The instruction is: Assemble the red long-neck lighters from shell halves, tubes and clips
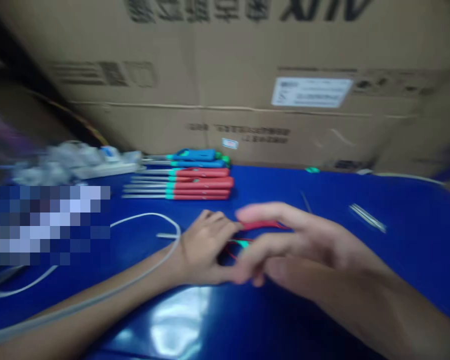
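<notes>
Although the view is blurred, near me I see the blue table [270,320] with a bright glare on it. My left hand [206,247] and my right hand [303,245] meet over the table, and between them is a red wire [262,225] with a small green piece [243,243] beside it. The wire lies mostly from left to right, and thin red strands curve below it. My left fingers [213,220] are curled closed at its left end. My right fingers [270,212] are around it from above and below, but I cannot tell if they really pinch it.

To the left of my wrist, a white cable [146,216] makes a loop, and a metal pin [167,235] lies inside it. On the right are loose metal rods [367,217]. Farther away, red pieces [202,183] and blue pieces [195,157] lie in rows, their metal ends pointing left. Behind them are a power strip [105,170] and a cardboard box [225,60]. The box has large printing and a white label [311,92], but I cannot read any of it.
</notes>
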Motion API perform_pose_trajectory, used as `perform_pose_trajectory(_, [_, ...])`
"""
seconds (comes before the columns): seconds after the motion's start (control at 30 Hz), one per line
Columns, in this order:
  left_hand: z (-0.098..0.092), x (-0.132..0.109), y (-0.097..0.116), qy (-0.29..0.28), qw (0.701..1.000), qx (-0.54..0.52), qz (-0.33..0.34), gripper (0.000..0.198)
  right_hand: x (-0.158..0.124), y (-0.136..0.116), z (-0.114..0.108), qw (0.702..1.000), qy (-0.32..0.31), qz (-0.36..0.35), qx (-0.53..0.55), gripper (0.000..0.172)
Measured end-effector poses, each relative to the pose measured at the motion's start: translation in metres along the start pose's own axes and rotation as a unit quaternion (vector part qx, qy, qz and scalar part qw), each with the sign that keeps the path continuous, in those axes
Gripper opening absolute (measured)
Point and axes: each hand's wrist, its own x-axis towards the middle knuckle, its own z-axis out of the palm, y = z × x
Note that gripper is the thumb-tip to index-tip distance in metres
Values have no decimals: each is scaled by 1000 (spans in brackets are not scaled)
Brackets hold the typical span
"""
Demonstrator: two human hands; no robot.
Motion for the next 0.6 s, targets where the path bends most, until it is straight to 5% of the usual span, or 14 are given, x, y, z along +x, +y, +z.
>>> perform_pose_trajectory(0.13, [-9, 2, -4, -93, 994, 53, 19, 58, 23, 0, -2, 996, 83, 23, 8, 23])
perform_pose_trajectory(0.23, [-9, 3, -8, -80, 995, 62, 6, 56, 29, 23, -2, 983, 125, -79, -108, 10])
perform_pose_trajectory(0.43, [-4, 9, -10, -80, 994, 55, 40, 34, 14, 54, 5, 969, 34, -158, -189, 26])
perform_pose_trajectory(0.6, [-2, 12, -5, -81, 993, 69, 54, 33, 7, 67, 14, 962, 45, -179, -200, 24])
